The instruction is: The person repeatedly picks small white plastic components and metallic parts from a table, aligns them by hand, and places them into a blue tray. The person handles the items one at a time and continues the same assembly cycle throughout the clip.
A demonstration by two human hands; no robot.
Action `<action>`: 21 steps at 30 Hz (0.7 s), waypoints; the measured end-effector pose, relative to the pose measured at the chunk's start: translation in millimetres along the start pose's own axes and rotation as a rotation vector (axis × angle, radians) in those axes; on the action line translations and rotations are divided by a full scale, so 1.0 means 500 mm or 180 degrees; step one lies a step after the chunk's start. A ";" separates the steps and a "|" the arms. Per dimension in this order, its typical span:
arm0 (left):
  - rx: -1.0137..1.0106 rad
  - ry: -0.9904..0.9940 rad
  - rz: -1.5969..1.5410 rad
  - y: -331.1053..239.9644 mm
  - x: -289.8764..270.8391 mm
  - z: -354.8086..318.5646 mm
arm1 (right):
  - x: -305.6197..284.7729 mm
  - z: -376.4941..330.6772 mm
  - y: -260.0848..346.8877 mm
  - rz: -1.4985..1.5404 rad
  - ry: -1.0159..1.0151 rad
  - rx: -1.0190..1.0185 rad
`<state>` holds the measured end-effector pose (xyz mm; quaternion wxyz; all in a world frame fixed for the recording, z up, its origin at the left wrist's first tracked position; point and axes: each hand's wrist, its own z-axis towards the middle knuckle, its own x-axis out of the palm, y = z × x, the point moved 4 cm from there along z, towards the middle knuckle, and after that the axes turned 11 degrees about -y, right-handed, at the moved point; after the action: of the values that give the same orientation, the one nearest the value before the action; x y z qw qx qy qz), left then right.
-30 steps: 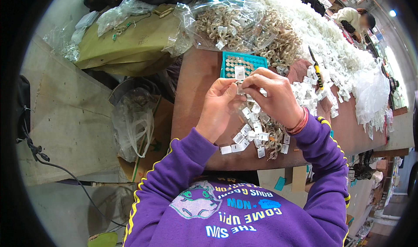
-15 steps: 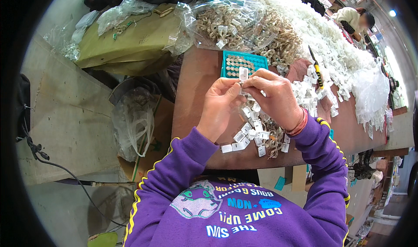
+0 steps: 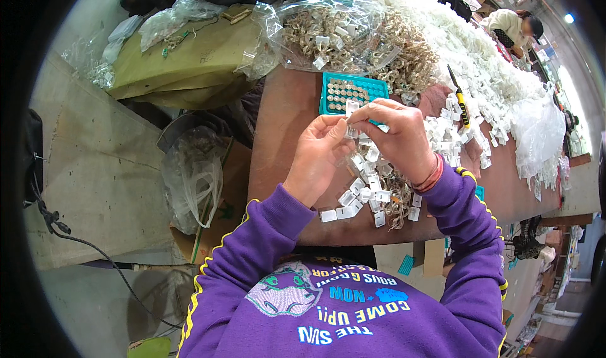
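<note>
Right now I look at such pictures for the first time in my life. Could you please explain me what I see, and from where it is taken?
There is no machine here: a person in purple sleeves works with two bare hands. Every picture comes from one wide camera worn on the head, looking down, so straight edges look bent.

The left hand holds a small white plastic piece. The right hand has its fingertips at it; their exact grip is too small to tell.

On the brown table, a teal tray holds rows of round pieces. Nearer the person lie loose white pieces; to the right lies a yellow-and-black tool.
</note>
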<state>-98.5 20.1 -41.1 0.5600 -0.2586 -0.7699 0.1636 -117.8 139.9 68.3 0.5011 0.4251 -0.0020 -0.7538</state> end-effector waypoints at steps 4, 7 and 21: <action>-0.0209 0.0091 -0.0430 0.009 -0.008 0.006 | 0.014 -0.025 0.021 -0.0439 -0.0195 -0.1012; -0.0192 0.0259 -0.0489 0.007 -0.014 0.014 | 0.010 -0.013 -0.034 0.0048 -0.0317 -0.0156; -0.0171 -0.0059 -0.0108 0.011 -0.018 0.020 | 0.048 0.006 -0.239 -0.0822 0.0190 0.0350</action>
<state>-104.5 19.8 -54.3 0.5485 -0.2589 -0.7834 0.1357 -212.9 179.7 3.6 0.3758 0.4709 0.0262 -0.7977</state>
